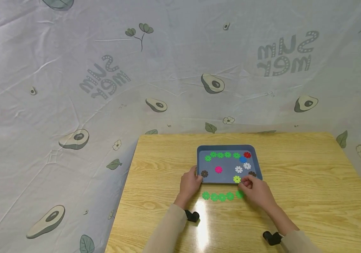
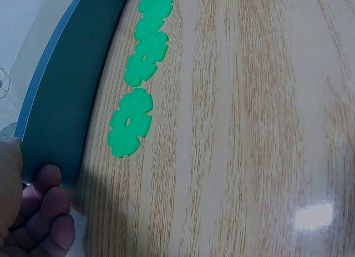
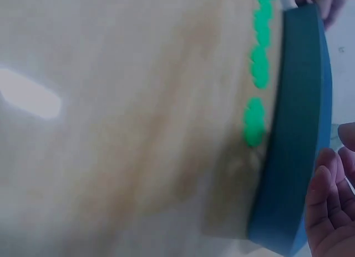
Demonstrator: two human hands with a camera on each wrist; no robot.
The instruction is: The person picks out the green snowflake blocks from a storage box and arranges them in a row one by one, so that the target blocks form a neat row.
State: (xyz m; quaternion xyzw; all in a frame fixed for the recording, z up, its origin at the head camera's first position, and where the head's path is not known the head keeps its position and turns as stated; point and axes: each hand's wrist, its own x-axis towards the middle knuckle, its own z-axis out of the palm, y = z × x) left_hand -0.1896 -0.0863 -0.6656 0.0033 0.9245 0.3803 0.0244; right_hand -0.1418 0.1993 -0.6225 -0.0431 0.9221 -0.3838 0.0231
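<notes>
A grey-blue tray (image 1: pixel 228 181) lies on the table with flower-shaped plastic discs in it. My left hand (image 1: pixel 190 182) grips its front left corner, thumb at the rim and fingers curled against the outside. Over the front right rim is my right hand (image 1: pixel 256 191), fingers loosely bent, beside a yellow disc (image 1: pixel 236 179) and a brown disc (image 1: pixel 252 174). No disc shows between its fingers in the right wrist view. In front of the tray, several green discs (image 1: pixel 222 197) form a row on the wood; the right hand partly covers the rightmost one in the head view.
Inside the tray are a row of green discs (image 1: pixel 220 155), a red disc (image 1: pixel 247 155), a blue disc (image 1: pixel 243 160), two white discs (image 1: pixel 239 169), a pink disc (image 1: pixel 218 169) and another brown disc (image 1: pixel 204 173). A printed curtain (image 1: pixel 180 116) hangs behind the wooden table (image 1: pixel 310 175).
</notes>
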